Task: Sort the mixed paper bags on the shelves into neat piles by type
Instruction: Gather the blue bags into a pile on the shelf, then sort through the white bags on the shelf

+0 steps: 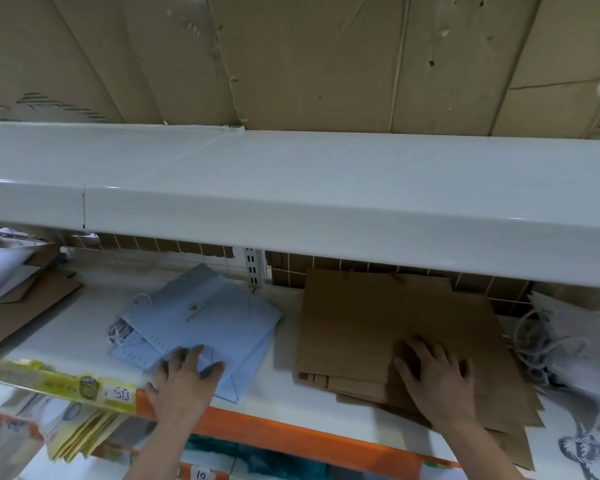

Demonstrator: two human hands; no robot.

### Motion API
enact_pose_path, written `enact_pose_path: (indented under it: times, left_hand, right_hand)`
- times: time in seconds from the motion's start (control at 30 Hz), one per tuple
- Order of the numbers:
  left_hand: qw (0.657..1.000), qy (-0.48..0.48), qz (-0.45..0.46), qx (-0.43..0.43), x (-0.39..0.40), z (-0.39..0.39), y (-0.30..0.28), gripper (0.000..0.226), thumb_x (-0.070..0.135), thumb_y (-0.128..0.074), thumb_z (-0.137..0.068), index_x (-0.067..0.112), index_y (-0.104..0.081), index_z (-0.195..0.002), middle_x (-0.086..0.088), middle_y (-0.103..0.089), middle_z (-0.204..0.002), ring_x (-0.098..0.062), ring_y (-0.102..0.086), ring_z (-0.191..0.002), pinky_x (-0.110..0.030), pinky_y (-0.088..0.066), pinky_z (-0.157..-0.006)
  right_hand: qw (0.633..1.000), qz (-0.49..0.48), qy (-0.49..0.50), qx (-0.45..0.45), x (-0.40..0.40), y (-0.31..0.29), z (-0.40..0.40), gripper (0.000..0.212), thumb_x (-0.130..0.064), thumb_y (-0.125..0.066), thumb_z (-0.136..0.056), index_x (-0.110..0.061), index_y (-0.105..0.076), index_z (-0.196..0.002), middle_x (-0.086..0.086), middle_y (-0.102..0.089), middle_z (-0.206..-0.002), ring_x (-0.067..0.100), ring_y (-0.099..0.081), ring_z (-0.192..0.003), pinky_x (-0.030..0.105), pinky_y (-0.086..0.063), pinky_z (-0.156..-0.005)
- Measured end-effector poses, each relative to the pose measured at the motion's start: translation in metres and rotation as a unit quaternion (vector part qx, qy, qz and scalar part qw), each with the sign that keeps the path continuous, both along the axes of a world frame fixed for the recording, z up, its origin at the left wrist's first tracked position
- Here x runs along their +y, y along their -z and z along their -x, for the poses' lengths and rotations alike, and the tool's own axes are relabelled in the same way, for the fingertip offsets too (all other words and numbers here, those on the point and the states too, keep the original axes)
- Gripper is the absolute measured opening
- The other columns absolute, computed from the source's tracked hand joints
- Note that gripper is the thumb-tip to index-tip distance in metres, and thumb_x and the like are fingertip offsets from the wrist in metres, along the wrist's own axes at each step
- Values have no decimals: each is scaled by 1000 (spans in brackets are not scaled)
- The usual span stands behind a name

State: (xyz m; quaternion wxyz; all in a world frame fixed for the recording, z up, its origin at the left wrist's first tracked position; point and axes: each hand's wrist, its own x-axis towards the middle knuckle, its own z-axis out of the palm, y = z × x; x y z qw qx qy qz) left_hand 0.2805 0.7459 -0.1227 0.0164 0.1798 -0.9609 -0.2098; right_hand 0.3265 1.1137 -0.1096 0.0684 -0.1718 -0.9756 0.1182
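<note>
Head view, lower half of frame: left hand (184, 375) flat, fingers straight, pressing pale blue bags (205, 323) at centre-left of the shelf (84, 341); right hand (433, 379) spread open on brown kraft bags (378, 323) at centre-right, apparently squaring separate piles.

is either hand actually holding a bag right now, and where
Neither grips one. The left hand rests flat on the light blue bags; the right hand presses the brown bag pile.
</note>
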Motion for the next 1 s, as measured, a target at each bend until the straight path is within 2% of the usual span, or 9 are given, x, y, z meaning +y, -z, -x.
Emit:
enact_pose_path:
  times: [0.13,0.3,0.5,0.53,0.6,0.63,0.73,0.87,1.0]
  left_hand:
    - [1000,19,1,21,0,-3,-9,53,48,-50,-90,33,-41,-140,-1,-29,-153,-31,-24,-139,-49,-23,-110]
    - [996,32,-31,76,-13,-12,-29,49,40,-56,-89,23,-46,-134,-4,-38,-146,-31,-51,-120,-47,-40,-98]
    - [984,75,-59,149,-46,-18,-63,44,36,-54,-93,19,-49,-133,-3,-48,-138,-26,-56,-114,-42,-45,-92]
    - [982,82,-53,161,-55,-20,-69,43,36,-54,-93,20,-50,-132,-2,-50,-137,-26,-56,-115,-41,-44,-94]
    - [979,91,-42,178,-77,-24,-80,41,35,-55,-92,20,-53,-130,-2,-55,-132,-25,-54,-117,-42,-42,-95]
    - [978,97,-40,182,-90,-27,-84,39,34,-56,-92,20,-54,-128,-2,-57,-128,-25,-54,-116,-42,-42,-95]
    - [977,102,-32,187,-134,-36,-96,36,38,-52,-90,21,-58,-122,0,-62,-117,-25,-56,-109,-39,-41,-88]
    - [977,94,-19,188,-201,-49,-107,37,38,-54,-91,24,-57,-125,2,-61,-123,-23,-56,-114,-39,-42,-95]
    - [978,88,-4,190,-270,-56,-113,36,39,-55,-91,26,-57,-124,8,-59,-125,-19,-51,-119,-38,-39,-99]
  right_hand:
    - [999,14,-2,-40,0,-13,4,49,-53,-38,-95,-38,-36,-141,-6,-39,-147,23,-37,-134,45,-26,-113]
    - [996,84,2,-28,-18,-31,3,46,-45,-47,-94,-28,-44,-137,3,-45,-141,30,-41,-130,43,-35,-106]
    - [984,172,-49,-14,-76,-51,2,37,-42,-51,-93,-33,-48,-129,0,-52,-131,24,-43,-128,40,-45,-97]
    - [981,183,-59,-9,-89,-55,2,34,-39,-51,-94,-34,-48,-128,-2,-54,-129,21,-45,-126,35,-48,-91]
    - [975,210,-75,0,-118,-64,3,31,-36,-52,-95,-36,-49,-125,-4,-54,-122,13,-53,-102,20,-50,-69]
    - [972,222,-83,7,-135,-68,2,29,-35,-53,-95,-37,-49,-123,-5,-52,-119,12,-53,-93,21,-51,-65]
    - [962,251,-108,27,-188,-79,0,30,-30,-55,-93,-34,-51,-123,-4,-50,-118,24,-61,-97,38,-53,-80]
    - [967,210,-139,34,-264,-91,-2,41,-33,-55,-93,-23,-49,-132,2,-50,-132,25,-53,-114,38,-46,-92]
    - [967,203,-150,41,-338,-94,-4,41,-35,-53,-94,-28,-46,-134,-2,-47,-139,23,-46,-126,40,-40,-101]
